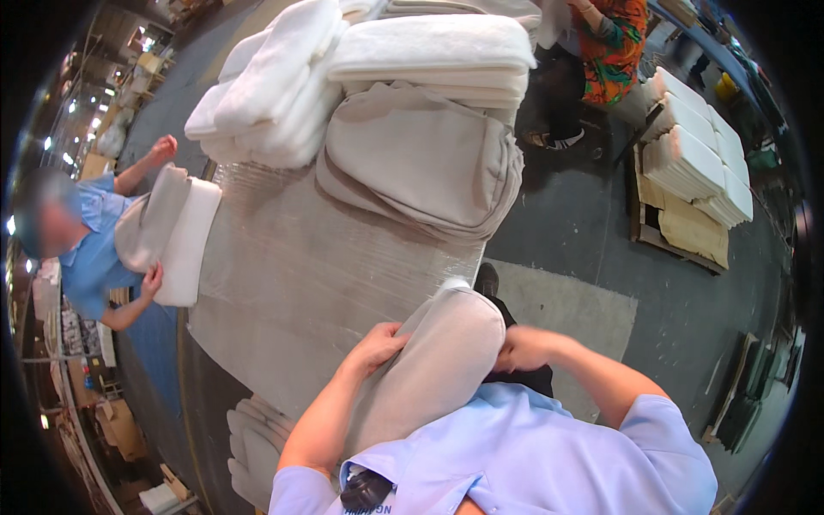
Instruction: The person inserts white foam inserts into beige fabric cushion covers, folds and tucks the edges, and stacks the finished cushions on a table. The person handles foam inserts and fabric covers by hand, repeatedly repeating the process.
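A beige fabric cushion cover [438, 360] with a rounded end lies against my body at the table's near edge. A bit of white padding [455, 283] peeks out at its far end. My left hand [382, 348] is closed on the cover's left side, fingertips tucked at its edge. On the opposite side my right hand [518, 348] is curled against the cover's edge, its fingers partly hidden and slightly blurred. Ahead on the table lies a stack of similar beige covers [412, 154].
White padding slabs [429, 47] are piled at the table's [275, 257] far end. At left, a co-worker [94, 240] handles another cover and white pad. More covers [253, 451] hang low at left. Another person [609, 51] stands far right, near a pallet of white pads [695, 146].
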Available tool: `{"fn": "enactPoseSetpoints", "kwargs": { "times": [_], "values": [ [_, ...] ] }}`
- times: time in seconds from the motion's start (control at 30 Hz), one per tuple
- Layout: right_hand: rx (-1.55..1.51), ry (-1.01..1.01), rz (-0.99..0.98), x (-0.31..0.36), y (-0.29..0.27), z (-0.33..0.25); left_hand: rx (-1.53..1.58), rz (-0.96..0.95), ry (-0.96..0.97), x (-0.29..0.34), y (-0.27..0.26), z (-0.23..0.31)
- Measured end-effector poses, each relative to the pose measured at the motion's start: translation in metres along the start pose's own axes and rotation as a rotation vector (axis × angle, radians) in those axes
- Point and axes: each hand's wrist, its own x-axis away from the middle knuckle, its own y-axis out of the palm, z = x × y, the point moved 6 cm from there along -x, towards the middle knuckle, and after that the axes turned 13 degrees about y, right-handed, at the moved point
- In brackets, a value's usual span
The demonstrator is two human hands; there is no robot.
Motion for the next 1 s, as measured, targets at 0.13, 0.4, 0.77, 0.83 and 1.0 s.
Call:
{"fn": "enactPoseSetpoints", "kwargs": {
  "times": [0.13,0.4,0.77,0.83,1.0],
  "values": [
    [-0.228,-0.047,0.449,-0.002,-0.091,-0.008,-0.208,0.147,0.279,0.006,0.011,0.014],
    [0.015,-0.302,0.45,-0.025,-0.11,-0.11,-0.958,0.729,0.836,0.058,0.04,0.046],
    [0.332,-0.478,0.288,-0.007,-0.08,-0.142,-0.298,0.861,0.576,0.05,0.022,0.022],
    [0.321,-0.481,0.236,-0.002,-0.077,-0.142,-0.337,0.886,0.629,0.054,0.026,0.022],
    [0.298,-0.471,0.174,0.005,-0.078,-0.139,-0.493,0.913,0.816,0.068,0.03,0.027]
  ]
}}
